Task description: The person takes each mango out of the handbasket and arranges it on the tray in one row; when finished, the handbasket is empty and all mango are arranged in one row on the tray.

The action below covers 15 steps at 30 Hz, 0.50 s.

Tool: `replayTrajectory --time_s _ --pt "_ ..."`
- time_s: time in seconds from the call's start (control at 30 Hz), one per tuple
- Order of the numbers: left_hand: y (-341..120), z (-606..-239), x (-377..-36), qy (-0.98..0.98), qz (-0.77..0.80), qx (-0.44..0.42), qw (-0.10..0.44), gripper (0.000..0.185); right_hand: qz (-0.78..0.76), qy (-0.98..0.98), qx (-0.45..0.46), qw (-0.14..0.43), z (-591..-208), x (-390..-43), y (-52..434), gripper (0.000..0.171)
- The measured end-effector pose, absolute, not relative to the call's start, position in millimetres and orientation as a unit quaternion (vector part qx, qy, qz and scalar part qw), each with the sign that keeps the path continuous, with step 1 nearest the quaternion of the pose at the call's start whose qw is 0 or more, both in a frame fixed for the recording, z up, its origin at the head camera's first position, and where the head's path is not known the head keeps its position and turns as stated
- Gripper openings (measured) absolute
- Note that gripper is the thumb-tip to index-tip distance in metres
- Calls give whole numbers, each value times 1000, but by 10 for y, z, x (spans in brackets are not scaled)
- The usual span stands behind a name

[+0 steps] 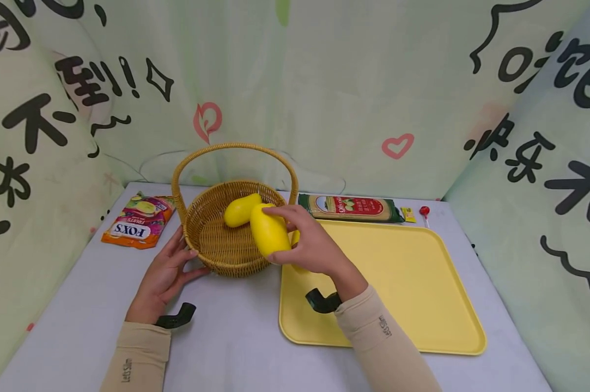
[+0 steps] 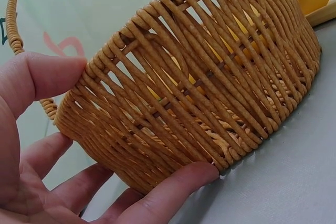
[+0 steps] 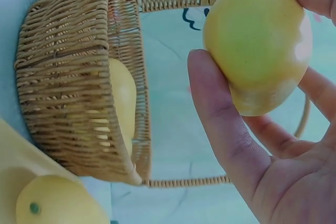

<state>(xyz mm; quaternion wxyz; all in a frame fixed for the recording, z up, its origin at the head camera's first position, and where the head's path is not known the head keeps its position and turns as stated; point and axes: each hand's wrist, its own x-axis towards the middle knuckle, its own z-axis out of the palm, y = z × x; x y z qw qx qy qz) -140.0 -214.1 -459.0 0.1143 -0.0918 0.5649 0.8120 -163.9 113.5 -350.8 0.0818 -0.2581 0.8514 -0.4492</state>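
A yellow mango (image 1: 270, 231) is in my right hand (image 1: 316, 242), held between thumb and fingers over the right side of a wicker basket (image 1: 221, 261). The right wrist view shows the held mango (image 3: 257, 45) beside the basket's open top. Inside the basket lies another yellow mango (image 1: 242, 210). My left hand (image 1: 164, 277) grips the basket's left side; in the left wrist view its digits (image 2: 173, 187) press on the woven wall and rim. A further mango (image 3: 58, 203) rests on the yellow tray, mostly hidden behind my right hand in the head view.
The yellow tray (image 1: 397, 288) lies to the right of the basket. Behind it are an olive-labelled pasta packet (image 1: 351, 208), a small yellow sachet (image 1: 408, 214) and a red lollipop (image 1: 424, 211). A Fox's candy bag (image 1: 139, 220) lies left of the basket. The tall basket handle (image 1: 236, 146) arches overhead.
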Motion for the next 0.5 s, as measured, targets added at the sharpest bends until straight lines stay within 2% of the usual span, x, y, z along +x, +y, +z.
replayTrajectory --time_s 0.5 --pt "-2136 -4597 -1395 567 811 -94 112 79 -486 848 -197 70 -3596 -1490 1590 80"
